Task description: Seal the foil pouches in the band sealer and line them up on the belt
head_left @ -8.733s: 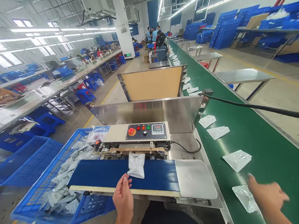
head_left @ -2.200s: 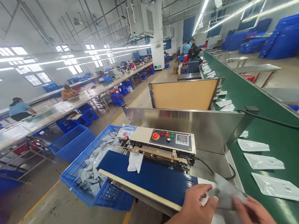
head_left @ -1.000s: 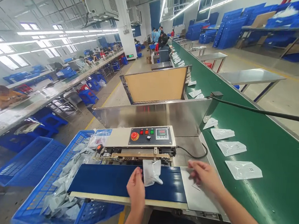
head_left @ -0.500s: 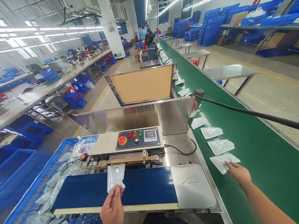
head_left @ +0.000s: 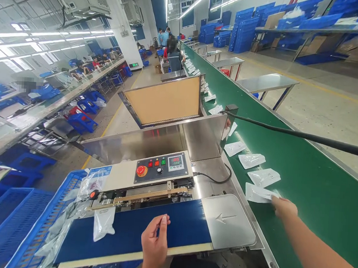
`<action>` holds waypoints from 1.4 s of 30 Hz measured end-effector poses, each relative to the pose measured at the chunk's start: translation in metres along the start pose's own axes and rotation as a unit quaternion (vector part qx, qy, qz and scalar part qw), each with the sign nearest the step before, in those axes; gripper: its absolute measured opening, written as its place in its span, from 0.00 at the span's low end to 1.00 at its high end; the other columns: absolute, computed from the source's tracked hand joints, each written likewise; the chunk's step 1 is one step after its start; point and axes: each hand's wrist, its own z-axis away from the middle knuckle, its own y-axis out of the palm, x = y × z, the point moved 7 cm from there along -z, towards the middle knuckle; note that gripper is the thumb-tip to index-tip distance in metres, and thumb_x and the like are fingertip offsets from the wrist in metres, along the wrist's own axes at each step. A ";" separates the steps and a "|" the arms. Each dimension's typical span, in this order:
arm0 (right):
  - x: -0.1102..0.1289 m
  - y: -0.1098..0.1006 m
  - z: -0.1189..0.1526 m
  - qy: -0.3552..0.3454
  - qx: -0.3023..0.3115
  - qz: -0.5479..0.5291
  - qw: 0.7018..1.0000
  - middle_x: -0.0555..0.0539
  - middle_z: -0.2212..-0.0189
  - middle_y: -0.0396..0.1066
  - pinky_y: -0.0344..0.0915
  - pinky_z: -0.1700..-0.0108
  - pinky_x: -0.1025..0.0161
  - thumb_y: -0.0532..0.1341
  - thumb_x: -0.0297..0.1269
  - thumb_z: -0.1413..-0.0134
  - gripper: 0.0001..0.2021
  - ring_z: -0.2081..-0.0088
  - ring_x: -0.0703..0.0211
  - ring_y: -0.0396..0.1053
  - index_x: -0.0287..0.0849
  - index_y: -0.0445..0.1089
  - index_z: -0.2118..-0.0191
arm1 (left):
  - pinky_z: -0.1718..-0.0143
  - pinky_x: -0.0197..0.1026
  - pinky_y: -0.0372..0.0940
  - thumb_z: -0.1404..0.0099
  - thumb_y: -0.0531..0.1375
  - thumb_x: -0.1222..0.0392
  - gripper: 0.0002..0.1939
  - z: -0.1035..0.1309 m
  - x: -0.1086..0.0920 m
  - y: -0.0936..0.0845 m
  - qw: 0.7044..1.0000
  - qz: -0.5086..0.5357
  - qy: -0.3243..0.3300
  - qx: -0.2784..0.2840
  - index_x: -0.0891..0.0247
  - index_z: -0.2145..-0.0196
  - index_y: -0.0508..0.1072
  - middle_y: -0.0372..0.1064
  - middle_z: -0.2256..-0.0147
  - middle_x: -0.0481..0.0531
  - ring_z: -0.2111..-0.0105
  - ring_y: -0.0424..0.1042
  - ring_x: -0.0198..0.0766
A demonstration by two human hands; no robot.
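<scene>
My left hand (head_left: pixel 156 237) hovers over the front of the blue belt (head_left: pixel 188 223), thumb and fingertips closed together with nothing visible in them. Left of it, a white plastic pouch (head_left: pixel 103 225) lies on that belt, its upper end under the band of the bag sealing machine (head_left: pixel 125 167). Over the green conveyor (head_left: pixel 315 191), my right hand (head_left: pixel 285 208) pinches the right end of the nearest white pouch (head_left: pixel 257 193); the fingertips are slightly blurred. Just beyond it are more pouches, including one flat pouch (head_left: pixel 264 177) and another (head_left: pixel 251 160).
A blue crate (head_left: pixel 45 206) full of pouches stands at the belt's left end. A black cable (head_left: pixel 300 134) crosses above the conveyor. Behind the sealer rises a steel panel (head_left: pixel 203 133). Side tables (head_left: pixel 267 82) line the conveyor's far side, and people sit farther back.
My left hand has let go of the pouch on the blue belt and moved right. That pouch has travelled left. My right hand has shifted the nearest conveyor pouch slightly left.
</scene>
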 end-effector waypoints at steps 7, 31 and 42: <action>0.047 -0.049 0.071 -0.071 -0.006 -0.085 0.994 0.38 0.67 0.79 0.68 0.62 0.50 0.60 0.60 0.42 0.23 0.68 0.45 0.74 0.43 0.77 0.63 | 0.61 0.42 0.81 0.25 0.63 0.49 0.16 0.005 -0.029 0.028 0.994 -0.043 0.086 0.052 0.59 0.62 0.86 0.85 0.64 0.56 0.64 0.85 0.46; 0.105 -0.011 0.233 -0.010 0.292 -0.279 0.915 0.41 0.62 0.83 0.75 0.59 0.52 0.67 0.61 0.50 0.31 0.64 0.46 0.78 0.42 0.78 0.48 | 0.56 0.43 0.73 0.27 0.60 0.52 0.15 0.040 -0.049 0.146 0.971 -0.035 0.042 0.234 0.61 0.51 0.83 0.83 0.54 0.59 0.56 0.81 0.47; 0.133 -0.005 0.264 -0.067 0.480 -0.288 0.826 0.55 0.79 0.63 0.56 0.73 0.64 0.67 0.66 0.49 0.26 0.77 0.63 0.57 0.44 0.74 0.66 | 0.66 0.41 0.60 0.23 0.56 0.44 0.24 0.052 -0.040 0.132 0.971 -0.050 0.036 0.229 0.62 0.70 0.80 0.77 0.72 0.52 0.70 0.70 0.40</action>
